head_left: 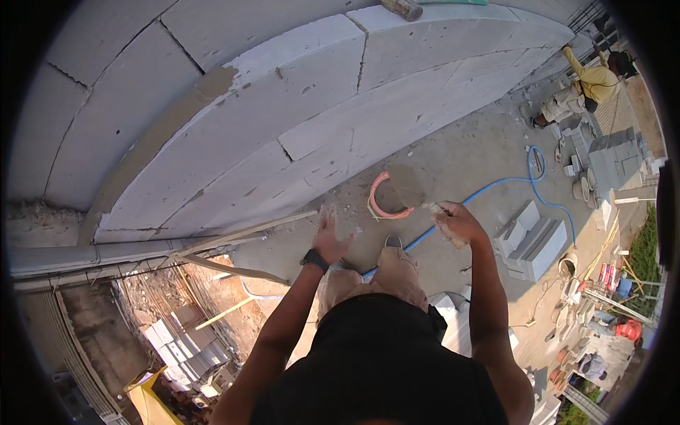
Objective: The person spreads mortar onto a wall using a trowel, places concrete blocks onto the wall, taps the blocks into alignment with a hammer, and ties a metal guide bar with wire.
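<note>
Nearest, we had our own black shirt (375, 361) and dusty trousers (404, 276), with both arms reaching forward. Our left hand (331, 242), watch (315, 261) on the wrist, had its fingers apart, held nothing we could make out, and sat in front of the block wall (297, 85). Our right hand (457, 227), smeared with pale grit, was closed round the handle end of a trowel-like tool (408, 187). Its flat grey blade pointed away from us, to the left of that hand, partly covering a pink-red ring (377, 193); can't tell if that was a tub rim. The wall curved across our view, brown-grey mortar (159, 138) spread along its left top edge, a mallet-like head (404, 8) lying on top at the frame edge. Beyond the right hand, a blue hose (489, 186) snaked over the concrete floor (453, 156), near stacked white blocks (542, 248). Farther off at upper right, a co-worker in yellow (601, 83) bent at the wall's far end.
</note>
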Demonstrator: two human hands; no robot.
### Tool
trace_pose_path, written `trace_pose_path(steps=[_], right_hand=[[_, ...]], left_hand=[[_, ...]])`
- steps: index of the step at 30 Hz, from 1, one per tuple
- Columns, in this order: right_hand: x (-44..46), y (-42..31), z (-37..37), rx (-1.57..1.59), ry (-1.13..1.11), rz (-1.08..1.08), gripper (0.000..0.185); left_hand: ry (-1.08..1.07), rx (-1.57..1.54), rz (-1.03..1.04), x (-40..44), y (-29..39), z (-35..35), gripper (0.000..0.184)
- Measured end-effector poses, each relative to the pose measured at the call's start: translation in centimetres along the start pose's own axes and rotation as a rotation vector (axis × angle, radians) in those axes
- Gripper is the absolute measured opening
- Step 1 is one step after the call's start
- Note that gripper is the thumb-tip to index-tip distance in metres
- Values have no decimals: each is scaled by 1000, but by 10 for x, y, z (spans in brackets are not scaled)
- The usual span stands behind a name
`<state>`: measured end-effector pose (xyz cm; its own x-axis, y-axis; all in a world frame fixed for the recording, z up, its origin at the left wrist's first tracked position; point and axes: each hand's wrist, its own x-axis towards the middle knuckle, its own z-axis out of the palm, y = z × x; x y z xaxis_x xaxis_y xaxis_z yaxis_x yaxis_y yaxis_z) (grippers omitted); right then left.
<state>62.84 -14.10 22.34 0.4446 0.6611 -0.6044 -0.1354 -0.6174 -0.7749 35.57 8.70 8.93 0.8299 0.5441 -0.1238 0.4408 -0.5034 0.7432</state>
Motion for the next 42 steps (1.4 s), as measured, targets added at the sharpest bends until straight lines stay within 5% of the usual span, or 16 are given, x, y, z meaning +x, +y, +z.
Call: trace_pose_path(steps=[7,11,15,18,20,26,30,31,33,36,38,40,41,42], right_hand=[[150,212,54,-252,368,276,26],[206,259,74,-123,569,350,28],[219,252,48,-16,315,507,31],[205,253,26,-48,224,480,28],[212,301,37,-402,180,175,30],[111,328,-3,-231,225,313,36],[16,399,17,-149,718,397,38],[-11,411,21,-125,773,460,38],[-71,430,24,123,498,636,42],[-168,449,67,262,695,739,42],[-218,484,109,354,743,808,29],[-249,558,178,180,806,741,33],[-283,520,177,606,812,906,35],[-301,530,198,653,824,910,38]], left_hand=[[-278,142,46,-5,37,16,104],[-318,229,-164,-31,49,29,101],[-219,31,-391,-33,63,69,101],[-253,4,-332,-19,99,102,99],[-353,104,-216,-6,127,116,95],[-463,168,144,25,157,143,94],[-477,190,346,37,153,151,79],[-498,90,276,36,143,157,73],[-591,46,273,30,133,165,75],[-568,185,331,5,104,183,79],[-658,306,195,-24,103,199,86],[-758,200,254,-57,103,218,88],[-848,101,292,-72,105,226,90],[-918,139,303,-88,121,230,93]])
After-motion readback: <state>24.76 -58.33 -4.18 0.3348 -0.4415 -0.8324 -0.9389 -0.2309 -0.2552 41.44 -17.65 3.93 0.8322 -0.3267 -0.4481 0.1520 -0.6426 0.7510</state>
